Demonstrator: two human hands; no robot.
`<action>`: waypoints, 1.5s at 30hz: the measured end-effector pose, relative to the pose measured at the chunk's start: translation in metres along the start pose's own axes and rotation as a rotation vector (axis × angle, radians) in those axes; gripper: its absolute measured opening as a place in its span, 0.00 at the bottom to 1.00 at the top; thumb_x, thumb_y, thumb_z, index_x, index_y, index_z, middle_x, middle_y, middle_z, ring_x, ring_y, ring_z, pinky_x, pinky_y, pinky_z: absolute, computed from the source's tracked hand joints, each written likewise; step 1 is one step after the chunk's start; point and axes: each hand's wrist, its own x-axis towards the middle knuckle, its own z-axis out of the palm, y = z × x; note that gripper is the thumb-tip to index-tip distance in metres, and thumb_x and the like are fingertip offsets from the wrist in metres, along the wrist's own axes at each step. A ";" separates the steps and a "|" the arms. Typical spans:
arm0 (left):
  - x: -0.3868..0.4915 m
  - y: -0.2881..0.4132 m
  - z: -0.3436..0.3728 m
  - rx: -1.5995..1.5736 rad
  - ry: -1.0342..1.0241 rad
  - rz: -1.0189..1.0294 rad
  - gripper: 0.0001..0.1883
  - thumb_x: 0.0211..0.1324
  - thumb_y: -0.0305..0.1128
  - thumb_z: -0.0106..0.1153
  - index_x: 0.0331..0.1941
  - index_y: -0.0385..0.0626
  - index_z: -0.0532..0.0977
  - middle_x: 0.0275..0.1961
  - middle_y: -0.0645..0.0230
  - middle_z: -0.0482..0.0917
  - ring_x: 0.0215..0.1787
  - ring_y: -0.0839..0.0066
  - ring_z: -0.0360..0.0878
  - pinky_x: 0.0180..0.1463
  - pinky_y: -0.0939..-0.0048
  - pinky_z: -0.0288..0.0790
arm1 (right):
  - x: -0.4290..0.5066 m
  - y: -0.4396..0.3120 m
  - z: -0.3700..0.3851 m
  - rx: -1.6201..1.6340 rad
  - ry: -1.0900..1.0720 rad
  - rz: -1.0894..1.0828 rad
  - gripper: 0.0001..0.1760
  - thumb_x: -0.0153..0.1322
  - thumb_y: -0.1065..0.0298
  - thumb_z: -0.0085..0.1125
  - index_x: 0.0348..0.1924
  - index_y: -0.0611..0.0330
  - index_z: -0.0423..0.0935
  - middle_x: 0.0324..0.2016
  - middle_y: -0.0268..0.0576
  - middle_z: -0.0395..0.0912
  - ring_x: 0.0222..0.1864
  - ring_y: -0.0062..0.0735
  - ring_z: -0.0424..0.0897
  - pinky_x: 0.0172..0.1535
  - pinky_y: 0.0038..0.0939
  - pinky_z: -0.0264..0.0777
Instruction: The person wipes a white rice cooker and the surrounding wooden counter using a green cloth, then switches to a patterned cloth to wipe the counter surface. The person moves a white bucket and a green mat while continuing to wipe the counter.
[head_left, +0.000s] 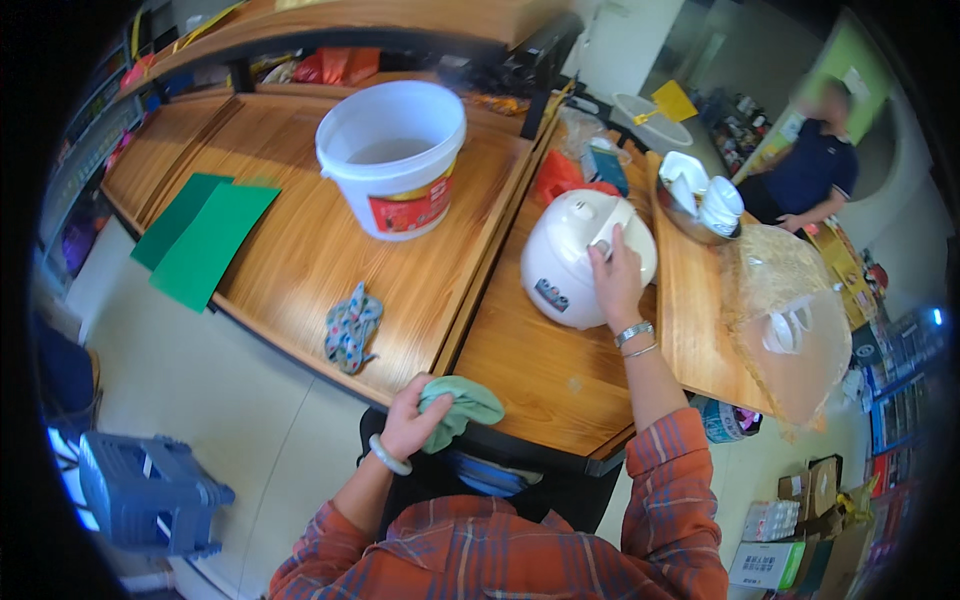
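Note:
My left hand (411, 424) grips a folded green cloth (466, 405) at the near edge of the wooden table. To the right, a white rice cooker (559, 259) stands on the tabletop with its lid down. My right hand (621, 281) is at the carry handle (606, 225) on top, thumb on one side and fingers on the other. A crumpled dotted cloth (352, 328) lies beyond my left hand. Farther back is a white plastic bucket (382, 169) with a red label, its top uncovered.
Two green sheets (214, 240) overhang the table's left edge. On the right, a metal bowl of white dishes (705, 199) sits beside a mesh food cover (795, 322) over cups. A blue plastic stool (146, 491) stands on the floor. Another person (806, 165) is at the back right.

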 end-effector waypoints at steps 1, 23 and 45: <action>0.001 0.001 -0.004 -0.025 0.023 -0.004 0.07 0.69 0.32 0.63 0.43 0.43 0.75 0.38 0.76 0.79 0.40 0.86 0.74 0.45 0.76 0.72 | -0.003 -0.002 -0.003 -0.028 -0.024 0.040 0.35 0.77 0.56 0.61 0.69 0.70 0.67 0.40 0.55 0.81 0.44 0.55 0.77 0.50 0.48 0.72; 0.020 -0.006 -0.023 0.314 -0.084 0.316 0.07 0.60 0.31 0.65 0.35 0.40 0.81 0.25 0.66 0.80 0.28 0.78 0.76 0.35 0.69 0.73 | -0.062 -0.293 0.137 0.462 -0.861 -0.734 0.22 0.72 0.61 0.64 0.59 0.49 0.79 0.56 0.47 0.76 0.55 0.53 0.76 0.56 0.47 0.72; 0.020 -0.024 -0.036 -0.003 0.019 0.104 0.11 0.66 0.31 0.64 0.29 0.41 0.74 0.24 0.77 0.74 0.28 0.88 0.67 0.32 0.79 0.66 | -0.096 -0.104 -0.036 0.753 -0.336 0.270 0.13 0.82 0.62 0.53 0.42 0.65 0.79 0.29 0.44 0.79 0.32 0.28 0.77 0.40 0.29 0.73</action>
